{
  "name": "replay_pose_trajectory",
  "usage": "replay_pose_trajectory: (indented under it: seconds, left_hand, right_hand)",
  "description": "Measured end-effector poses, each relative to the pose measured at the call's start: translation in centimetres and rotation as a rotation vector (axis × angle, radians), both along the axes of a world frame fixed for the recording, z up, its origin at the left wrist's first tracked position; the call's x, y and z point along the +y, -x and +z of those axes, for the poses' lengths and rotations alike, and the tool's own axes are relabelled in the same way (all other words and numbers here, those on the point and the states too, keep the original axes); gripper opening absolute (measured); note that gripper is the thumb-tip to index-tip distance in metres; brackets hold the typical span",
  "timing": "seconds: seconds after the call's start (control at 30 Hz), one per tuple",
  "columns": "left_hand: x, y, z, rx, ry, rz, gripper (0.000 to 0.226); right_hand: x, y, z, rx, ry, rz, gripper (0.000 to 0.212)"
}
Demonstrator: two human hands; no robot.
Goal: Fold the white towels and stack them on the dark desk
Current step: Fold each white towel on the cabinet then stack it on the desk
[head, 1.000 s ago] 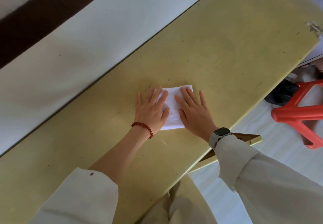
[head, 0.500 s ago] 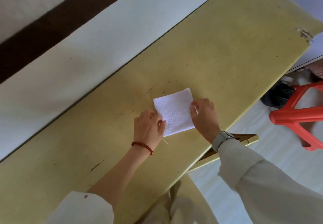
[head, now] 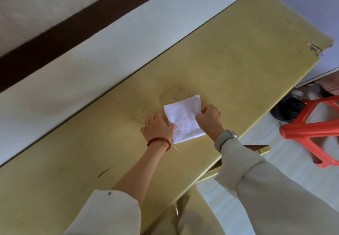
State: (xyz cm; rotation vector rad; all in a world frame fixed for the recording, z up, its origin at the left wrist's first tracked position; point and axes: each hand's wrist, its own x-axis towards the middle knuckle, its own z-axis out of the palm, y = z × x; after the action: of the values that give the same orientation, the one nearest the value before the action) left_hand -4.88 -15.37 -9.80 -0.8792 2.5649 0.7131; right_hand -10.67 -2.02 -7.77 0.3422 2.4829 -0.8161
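A scratched yellow-green table [head: 229, 55] stands along a white wall, with a red plastic stool [head: 311, 130] on its right. On the table lies a small folded white terry towel [head: 183, 120]; the left hand [head: 158, 129] pinches its left edge and the right hand [head: 210, 120] pinches its right edge, fingers curled.

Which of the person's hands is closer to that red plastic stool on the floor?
The right. The right hand grips the white towel's edge on the side facing the red stool; the left hand holds the opposite edge, with the towel between it and the stool.
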Motion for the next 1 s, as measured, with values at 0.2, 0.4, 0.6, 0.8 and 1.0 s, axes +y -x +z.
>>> replay_pose_trajectory:
  seconds: [0.2, 0.4, 0.6, 0.8, 1.0]
  left_hand:
    - [-3.6, -0.7, 2.2, 0.247, -0.374, -0.072, 0.086]
    - [-7.4, -1.0, 9.6, 0.351, -0.703, -0.329, 0.076]
    - [-6.5, -4.8, 16.4, 0.468, -0.813, -0.152, 0.032]
    - [-5.6, -14.5, 19.9, 0.612, -0.802, 0.196, 0.027]
    - [-2.9, -30.4, 19.7, 0.755, -0.804, 0.801, 0.016]
  right_hand:
    - [-0.3, -1.3, 5.7, 0.271, 0.197, 0.371, 0.008]
    - [-1.4, -2.2, 13.6, 0.398, 0.171, 0.787, 0.012]
    - [-0.3, -3.1, 15.8, 0.306, 0.531, 0.429, 0.039]
    - [-2.0, -8.8, 13.9, -0.360, 1.038, 0.298, 0.023]
    - [-5.8, -19.4, 14.4, -0.492, 1.083, 0.616, 0.014]
